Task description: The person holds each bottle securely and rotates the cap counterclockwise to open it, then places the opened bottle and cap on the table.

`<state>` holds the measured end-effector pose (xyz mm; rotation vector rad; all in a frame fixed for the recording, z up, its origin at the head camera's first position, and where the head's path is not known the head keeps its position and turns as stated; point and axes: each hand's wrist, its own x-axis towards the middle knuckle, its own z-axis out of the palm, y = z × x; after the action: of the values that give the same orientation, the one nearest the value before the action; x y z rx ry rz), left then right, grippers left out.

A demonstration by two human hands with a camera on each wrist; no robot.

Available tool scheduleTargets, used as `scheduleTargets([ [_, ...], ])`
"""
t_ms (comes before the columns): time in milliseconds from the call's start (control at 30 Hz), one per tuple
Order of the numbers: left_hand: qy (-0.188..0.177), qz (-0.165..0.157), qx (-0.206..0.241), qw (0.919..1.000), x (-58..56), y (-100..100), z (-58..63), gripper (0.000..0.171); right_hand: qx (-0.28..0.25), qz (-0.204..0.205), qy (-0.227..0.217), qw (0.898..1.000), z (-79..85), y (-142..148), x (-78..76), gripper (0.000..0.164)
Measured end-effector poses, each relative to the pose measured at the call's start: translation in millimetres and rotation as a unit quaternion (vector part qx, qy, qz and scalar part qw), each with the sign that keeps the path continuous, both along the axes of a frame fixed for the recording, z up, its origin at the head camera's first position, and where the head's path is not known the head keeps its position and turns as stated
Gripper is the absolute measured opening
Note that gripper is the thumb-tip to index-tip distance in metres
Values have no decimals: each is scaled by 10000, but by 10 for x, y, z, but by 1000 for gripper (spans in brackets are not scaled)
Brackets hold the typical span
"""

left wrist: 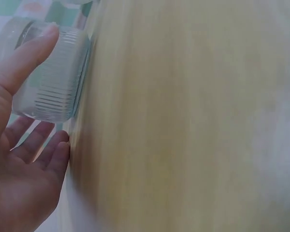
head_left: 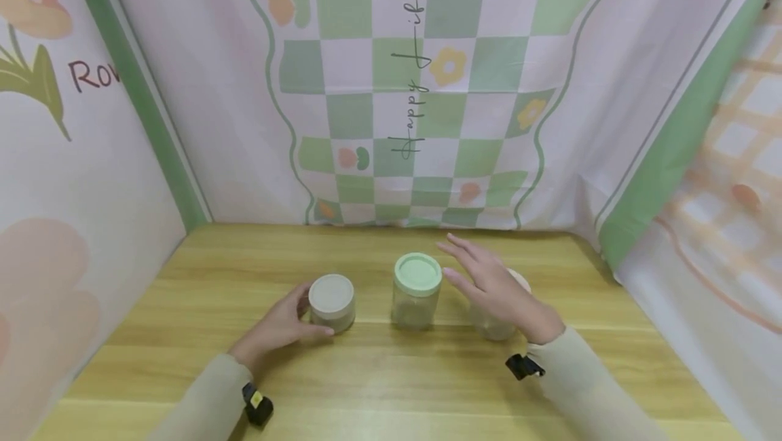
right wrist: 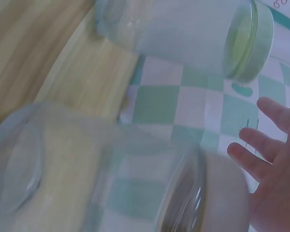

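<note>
On the wooden table, a short clear jar with a whitish lid (head_left: pixel 332 294) stands at the left. My left hand (head_left: pixel 282 322) is beside it, its thumb along the front and its fingers at the left and back. In the left wrist view the thumb overlaps the ribbed glass jar (left wrist: pixel 53 77), with relaxed fingers (left wrist: pixel 34 145) at its side. A taller jar with a mint green lid (head_left: pixel 417 275) stands in the middle. Fingers spread, my right hand (head_left: pixel 495 288) hovers over a clear jar with a pale lid (right wrist: pixel 227 193), partly hiding it in the head view.
A checkered green and white curtain (head_left: pixel 400 108) hangs at the table's back edge. Patterned cloth hangs along the left side (head_left: pixel 49 224) and right side (head_left: pixel 721 224). Bare wood of the table (head_left: pixel 391 387) shows in front of the jars.
</note>
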<state>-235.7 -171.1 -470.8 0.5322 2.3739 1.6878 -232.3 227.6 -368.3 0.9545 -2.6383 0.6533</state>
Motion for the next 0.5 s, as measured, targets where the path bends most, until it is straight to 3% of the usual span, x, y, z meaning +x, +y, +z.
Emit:
scheduleTargets([
  [300,146,167,-76,9997,14,50,-10,97,80,228,-283,9993,64,-359,-27,53],
  [500,188,290,-126,9993,16,62,-25,93,51,378,-220,9990,131,-578,-31,55],
])
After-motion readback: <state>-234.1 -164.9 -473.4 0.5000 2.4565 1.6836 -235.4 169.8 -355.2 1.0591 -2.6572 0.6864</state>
